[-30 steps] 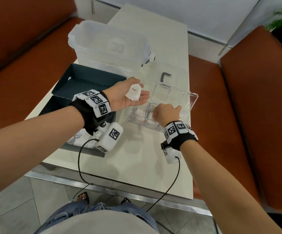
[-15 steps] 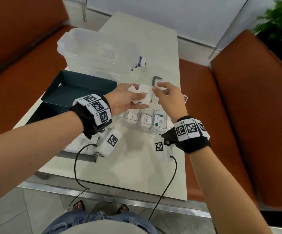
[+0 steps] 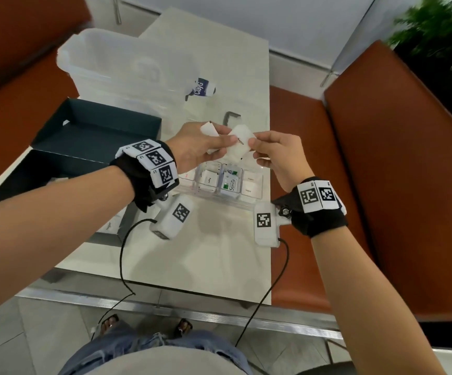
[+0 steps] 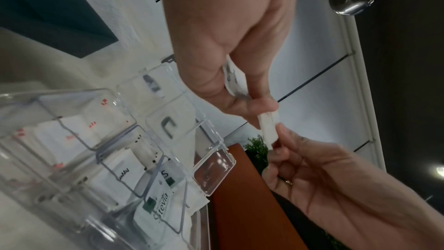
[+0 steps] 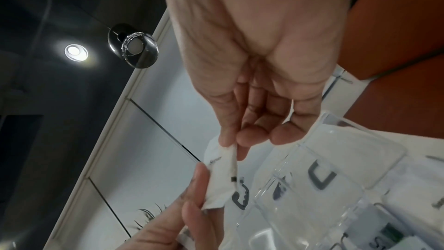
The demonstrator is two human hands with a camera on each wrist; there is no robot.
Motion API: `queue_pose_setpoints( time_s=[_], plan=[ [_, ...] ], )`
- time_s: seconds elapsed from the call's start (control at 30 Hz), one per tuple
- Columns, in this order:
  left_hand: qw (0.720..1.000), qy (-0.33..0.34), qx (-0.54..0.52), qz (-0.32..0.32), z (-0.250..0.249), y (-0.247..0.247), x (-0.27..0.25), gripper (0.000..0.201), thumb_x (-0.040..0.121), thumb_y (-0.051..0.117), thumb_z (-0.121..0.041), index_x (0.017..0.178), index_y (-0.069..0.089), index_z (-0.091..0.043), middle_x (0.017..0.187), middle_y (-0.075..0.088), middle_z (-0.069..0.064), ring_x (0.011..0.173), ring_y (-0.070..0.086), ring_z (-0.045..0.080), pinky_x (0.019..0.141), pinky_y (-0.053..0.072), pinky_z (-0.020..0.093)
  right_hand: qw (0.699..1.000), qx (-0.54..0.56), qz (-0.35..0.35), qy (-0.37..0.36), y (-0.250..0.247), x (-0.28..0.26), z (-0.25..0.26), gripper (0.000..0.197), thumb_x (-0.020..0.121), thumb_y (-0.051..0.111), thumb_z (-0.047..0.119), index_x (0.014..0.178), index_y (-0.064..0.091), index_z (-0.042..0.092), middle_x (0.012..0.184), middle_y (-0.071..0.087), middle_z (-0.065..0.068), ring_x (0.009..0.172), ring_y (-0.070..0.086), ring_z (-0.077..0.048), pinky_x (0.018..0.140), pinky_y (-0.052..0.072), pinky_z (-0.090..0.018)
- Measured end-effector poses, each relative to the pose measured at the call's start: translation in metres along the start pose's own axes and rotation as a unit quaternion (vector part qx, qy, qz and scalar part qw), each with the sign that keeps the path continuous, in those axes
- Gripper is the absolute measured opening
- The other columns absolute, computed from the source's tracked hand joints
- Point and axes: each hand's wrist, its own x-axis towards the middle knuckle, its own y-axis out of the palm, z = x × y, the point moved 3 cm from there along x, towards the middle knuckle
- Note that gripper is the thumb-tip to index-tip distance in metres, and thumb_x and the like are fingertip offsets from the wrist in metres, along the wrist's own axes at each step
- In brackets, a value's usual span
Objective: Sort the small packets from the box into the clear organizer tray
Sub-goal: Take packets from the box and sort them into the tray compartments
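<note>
While the organizer tray [image 3: 220,197] sits below, left hand [image 3: 195,148] and right hand [image 3: 279,155] both pinch one white sugar packet [image 3: 239,143].

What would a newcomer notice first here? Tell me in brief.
First, the two hands meeting above the table: the left hand and right hand both pinch one white sugar packet. Right below them lies the clear tray, with packets already in its compartments, one marked Stevia. The dark box stands open at left.

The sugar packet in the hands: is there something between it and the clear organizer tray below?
Nothing visible. The sugar packet, pinched by left hand and right hand, hangs above the open-topped organizer tray.
</note>
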Motion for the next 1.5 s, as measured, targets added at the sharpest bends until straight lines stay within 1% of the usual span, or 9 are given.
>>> queue_pose_setpoints(
  time_s=[0.2, 0.27, 0.37, 0.53, 0.7, 0.9, 1.1, 1.37, 1.5],
  plan=[
    [1.000, -0.026, -0.009, -0.011, 0.011, 0.009, 0.003, 0.015, 0.088, 0.068, -0.002, 0.102, 0.063, -0.002, 0.103, 0.070, 0.018, 0.087, 0.073, 0.026, 0.073, 0.060, 0.024, 0.979, -0.179, -0.083, -0.044, -0.035, 0.020, -0.017, 0.008, 0.088, 0.066, 0.016, 0.096, 0.070, 0.016, 0.079, 0.070, 0.002, 0.062, 0.060, -0.005, 0.076, 0.053, -0.027],
    [0.999, -0.034, -0.003, -0.027, 0.015, 0.009, 0.004, 0.017, 0.090, 0.065, -0.003, 0.107, 0.062, -0.001, 0.108, 0.070, 0.021, 0.084, 0.073, 0.025, 0.072, 0.060, 0.025, 0.961, -0.260, -0.078, -0.061, -0.038, 0.023, -0.025, 0.009, 0.090, 0.064, 0.017, 0.097, 0.070, 0.018, 0.082, 0.070, 0.001, 0.076, 0.064, -0.012, 0.089, 0.052, -0.033],
    [0.998, -0.042, -0.007, -0.043, 0.020, 0.011, 0.007, 0.023, 0.093, 0.061, -0.002, 0.115, 0.060, 0.002, 0.112, 0.067, 0.022, 0.080, 0.073, 0.024, 0.071, 0.060, 0.027, 0.938, -0.335, -0.055, -0.071, -0.033, 0.026, -0.038, 0.012, 0.092, 0.059, 0.015, 0.097, 0.070, 0.018, 0.083, 0.066, 0.000, 0.079, 0.061, -0.014, 0.090, 0.050, -0.035],
    [0.997, -0.066, -0.008, -0.043, 0.024, 0.017, 0.012, 0.035, 0.096, 0.043, 0.007, 0.130, 0.048, -0.003, 0.125, 0.050, 0.018, 0.099, 0.070, 0.025, 0.075, 0.061, 0.031, 0.896, -0.440, -0.032, -0.054, -0.021, 0.029, -0.058, 0.018, 0.095, 0.051, 0.019, 0.102, 0.067, 0.021, 0.100, 0.067, -0.004, 0.098, 0.059, -0.024, 0.098, 0.039, -0.044],
    [0.997, -0.065, 0.029, -0.023, 0.033, 0.023, 0.015, 0.048, 0.096, 0.045, 0.012, 0.136, 0.035, -0.013, 0.101, 0.051, 0.011, 0.104, 0.068, 0.027, 0.076, 0.060, 0.026, 0.892, -0.452, 0.002, -0.008, -0.018, 0.030, -0.079, 0.022, 0.096, 0.047, 0.018, 0.104, 0.068, 0.023, 0.103, 0.065, -0.002, 0.102, 0.054, -0.025, 0.093, 0.031, -0.042],
    [0.998, -0.044, 0.018, -0.034, 0.035, 0.026, 0.017, 0.052, 0.086, 0.064, 0.010, 0.132, 0.044, -0.006, 0.115, 0.059, 0.022, 0.092, 0.072, 0.029, 0.073, 0.061, 0.034, 0.900, -0.435, -0.009, -0.021, -0.019, 0.031, -0.092, 0.020, 0.096, 0.052, 0.019, 0.098, 0.071, 0.023, 0.097, 0.066, 0.005, 0.102, 0.052, -0.023, 0.084, 0.023, -0.037],
    [0.998, -0.030, 0.019, -0.049, 0.032, 0.024, 0.015, 0.051, 0.086, 0.064, 0.010, 0.132, 0.046, -0.003, 0.111, 0.061, 0.021, 0.095, 0.071, 0.032, 0.078, 0.060, 0.036, 0.846, -0.529, 0.000, -0.064, -0.011, 0.030, -0.093, 0.019, 0.094, 0.059, 0.019, 0.106, 0.072, 0.024, 0.110, 0.055, -0.005, 0.106, 0.043, -0.027, 0.081, 0.022, -0.039],
    [0.997, -0.037, 0.044, -0.048, 0.027, 0.016, 0.016, 0.030, 0.094, 0.056, 0.004, 0.123, 0.051, 0.001, 0.124, 0.058, 0.026, 0.098, 0.066, 0.034, 0.076, 0.059, 0.032, 0.776, -0.621, 0.088, -0.060, -0.003, 0.032, -0.087, 0.014, 0.089, 0.065, 0.021, 0.097, 0.070, 0.032, 0.091, 0.067, 0.008, 0.097, 0.047, -0.020, 0.087, 0.022, -0.043],
    [0.997, -0.048, 0.028, -0.050, 0.028, 0.013, 0.019, 0.035, 0.095, 0.048, 0.011, 0.130, 0.048, 0.003, 0.132, 0.053, 0.026, 0.113, 0.062, 0.034, 0.084, 0.057, 0.032, 0.779, -0.617, 0.100, -0.038, 0.001, 0.033, -0.089, 0.012, 0.085, 0.069, 0.021, 0.092, 0.070, 0.031, 0.089, 0.068, 0.008, 0.095, 0.054, -0.020, 0.088, 0.022, -0.043]
  ],
)
